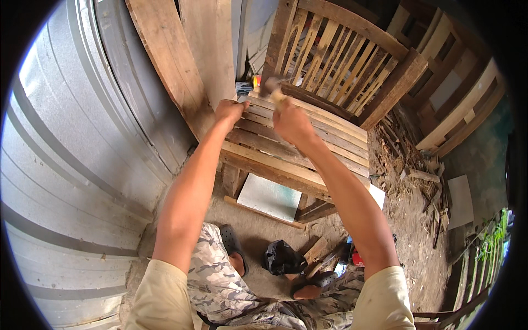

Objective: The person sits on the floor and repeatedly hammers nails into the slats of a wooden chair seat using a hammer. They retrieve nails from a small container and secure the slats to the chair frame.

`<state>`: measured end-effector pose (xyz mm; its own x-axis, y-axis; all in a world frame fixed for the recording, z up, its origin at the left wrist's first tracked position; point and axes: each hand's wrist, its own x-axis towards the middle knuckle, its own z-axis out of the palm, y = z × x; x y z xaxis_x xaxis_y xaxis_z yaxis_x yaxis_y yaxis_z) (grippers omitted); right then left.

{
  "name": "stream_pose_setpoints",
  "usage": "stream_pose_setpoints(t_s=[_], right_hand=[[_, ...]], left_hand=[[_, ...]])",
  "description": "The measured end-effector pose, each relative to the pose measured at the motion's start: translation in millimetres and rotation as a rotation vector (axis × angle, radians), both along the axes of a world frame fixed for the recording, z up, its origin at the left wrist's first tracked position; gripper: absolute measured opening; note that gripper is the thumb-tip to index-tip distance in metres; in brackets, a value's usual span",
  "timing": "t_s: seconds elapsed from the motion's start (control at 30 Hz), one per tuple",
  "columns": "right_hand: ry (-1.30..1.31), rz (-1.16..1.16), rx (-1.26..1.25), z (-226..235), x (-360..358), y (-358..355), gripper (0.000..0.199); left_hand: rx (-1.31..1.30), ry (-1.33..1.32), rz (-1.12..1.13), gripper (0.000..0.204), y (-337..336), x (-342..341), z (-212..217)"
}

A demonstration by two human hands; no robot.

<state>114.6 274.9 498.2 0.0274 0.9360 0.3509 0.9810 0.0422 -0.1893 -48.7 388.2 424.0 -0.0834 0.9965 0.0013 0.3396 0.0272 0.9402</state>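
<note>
A wooden chair [330, 135] with a seat of parallel slats stands before me. Over the far part of the seat, my right hand [292, 120] is closed around the handle of a hammer [273, 87], whose dark head is smeared by motion. My left hand [230, 112] rests at the seat's left edge, near the end of a slat. Its fingers are pinched together; whatever is between them is too small to make out. The hammer head is to the right of my left hand and apart from it.
Tall boards [176, 71] lean at the left beside a corrugated metal wall [82, 143]. A pale panel [269, 197] lies beneath the seat. Near my feet are a black plastic bag [284, 257] and wood scraps [315, 249]. Broken wood [407, 143] litters the ground at right.
</note>
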Motion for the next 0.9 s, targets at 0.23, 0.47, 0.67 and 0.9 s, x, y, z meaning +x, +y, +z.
stream_pose_setpoints(t_s=[0.23,0.47,0.67,0.9], right_hand=[[0.397,0.032,-0.264,57,-22,-15,0.035],[0.489,0.031,-0.517,51,3,-11,0.026],[0.543,-0.010,-0.435,40,61,-103,0.031],[1.143,0.105,-0.687,4,151,-272,0.026]], left_hand=[[0.033,0.146,-0.017,0.050,7,-35,-2],[-0.036,0.340,-0.024,0.061,-16,-5,20],[0.001,0.586,0.008,0.064,-28,5,31],[0.718,0.851,-0.322,0.066,-50,19,27]])
